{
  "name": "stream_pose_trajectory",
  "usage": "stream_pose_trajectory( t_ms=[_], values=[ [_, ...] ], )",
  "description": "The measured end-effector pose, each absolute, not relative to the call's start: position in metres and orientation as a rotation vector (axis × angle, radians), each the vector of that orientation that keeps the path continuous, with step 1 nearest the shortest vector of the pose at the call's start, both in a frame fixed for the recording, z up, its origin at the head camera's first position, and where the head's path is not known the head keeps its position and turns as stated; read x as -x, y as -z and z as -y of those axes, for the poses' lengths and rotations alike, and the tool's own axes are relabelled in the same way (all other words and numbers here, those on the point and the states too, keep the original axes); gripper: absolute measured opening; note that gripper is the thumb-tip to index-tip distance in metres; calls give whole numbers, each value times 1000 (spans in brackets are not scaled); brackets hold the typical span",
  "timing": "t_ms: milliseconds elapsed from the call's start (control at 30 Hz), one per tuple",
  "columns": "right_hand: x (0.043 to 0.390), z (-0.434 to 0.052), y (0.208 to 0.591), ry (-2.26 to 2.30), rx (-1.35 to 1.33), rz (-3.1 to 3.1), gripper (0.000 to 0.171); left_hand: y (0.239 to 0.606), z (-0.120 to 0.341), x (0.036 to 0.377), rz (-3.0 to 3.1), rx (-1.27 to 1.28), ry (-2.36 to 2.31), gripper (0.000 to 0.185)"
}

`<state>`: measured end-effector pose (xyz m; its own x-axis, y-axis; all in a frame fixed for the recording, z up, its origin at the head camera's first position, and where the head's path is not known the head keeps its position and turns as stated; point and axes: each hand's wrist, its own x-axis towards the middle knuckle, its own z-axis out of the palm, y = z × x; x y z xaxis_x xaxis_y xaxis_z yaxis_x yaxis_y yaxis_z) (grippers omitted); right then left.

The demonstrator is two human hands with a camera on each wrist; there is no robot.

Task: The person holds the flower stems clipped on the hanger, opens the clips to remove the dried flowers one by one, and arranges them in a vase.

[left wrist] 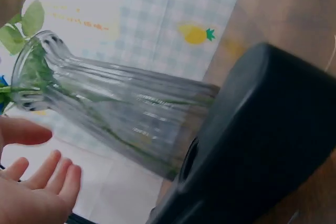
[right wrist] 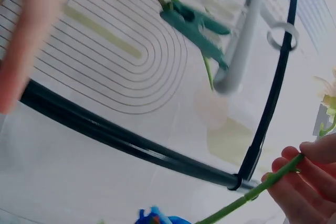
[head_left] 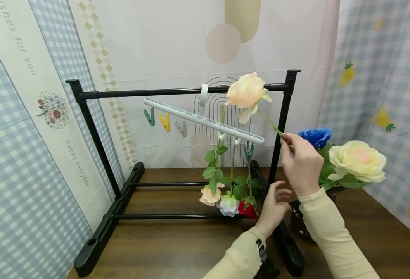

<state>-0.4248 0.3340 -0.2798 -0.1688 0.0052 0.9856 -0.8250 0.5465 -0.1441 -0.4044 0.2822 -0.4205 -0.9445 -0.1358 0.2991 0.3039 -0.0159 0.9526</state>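
Patterned cloth is backing the table; your right hand is pinching the peach rose stem at centre right, left hand relaxed open below. Guide the stem steadily toward the hanger clips.

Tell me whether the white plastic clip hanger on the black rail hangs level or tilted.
Tilted. The white plastic clip hanger slopes down to the right, where three flowers hang upside down from its clips.
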Motion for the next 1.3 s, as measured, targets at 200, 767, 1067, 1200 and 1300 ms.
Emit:
stream_pose_trajectory(
  t_ms=[200,767,1067,1200,1300],
  values=[
    [429,-353,273,-996,-674,1630,15,425,-305,409,2184,81,1951,84],
    [443,-397,291,-1243,-437,1747,19,426,-335,409,2315,30,1541,86],
    [440,-414,321,-1036,-373,2035,18,433,-337,407,2258,-16,1510,68],
    [436,-419,329,-903,-380,2068,16,433,-336,407,2256,-5,1561,67],
    [434,-421,331,-823,-396,2095,15,433,-334,407,2249,39,1538,67]
  ],
)
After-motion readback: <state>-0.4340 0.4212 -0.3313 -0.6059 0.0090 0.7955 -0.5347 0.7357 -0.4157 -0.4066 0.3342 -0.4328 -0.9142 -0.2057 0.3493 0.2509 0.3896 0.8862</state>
